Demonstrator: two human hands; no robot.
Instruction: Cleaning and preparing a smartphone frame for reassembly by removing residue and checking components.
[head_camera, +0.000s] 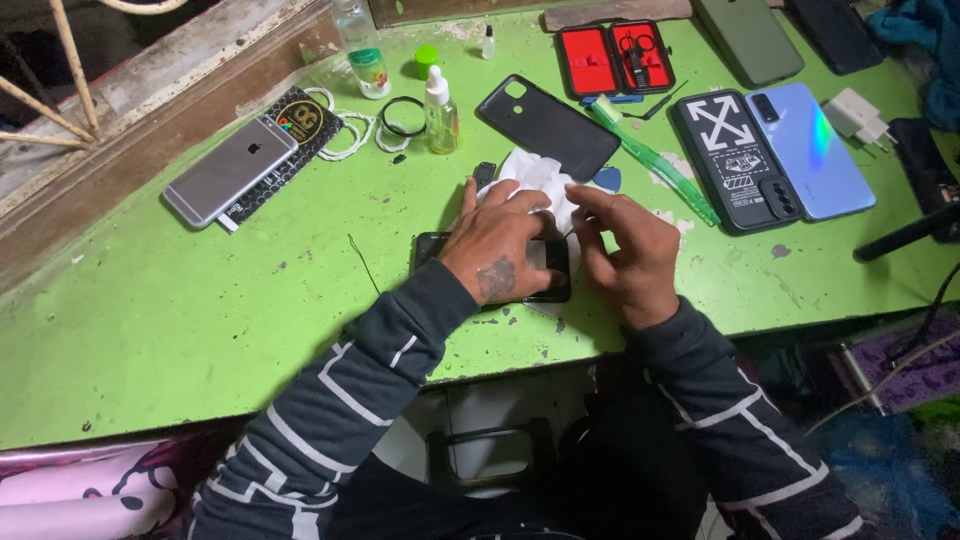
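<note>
A black phone (492, 268) lies flat near the front edge of the green table (180, 300), its glossy dark body mostly covered by the hands. The left hand (498, 248) lies spread across it, fingers extended and pressing on a crumpled white tissue (540, 180) that reaches over the phone's far edge. The right hand (628, 250) rests at the phone's right end, fingers loosely curved and open, fingertips touching the tissue and the phone's edge; it grips nothing that can be seen.

The table is painted bright green, chipped and stained, with a worn wooden sill along its far left side.

To the far left a silver phone (228, 170) lies on a black patterned pouch (290, 135) with a coiled white cable (345, 135) beside it. Just beyond the tissue stand a small clear dropper bottle (440, 110) and a taller clear bottle (362, 50), and a black back cover (547, 127) lies flat. Farther right sit an open red-lined tool case (615, 58), a green toothbrush (655, 160), a black case with a white crossed-arrows pattern (725, 155), and a shiny blue phone (822, 150).
</note>
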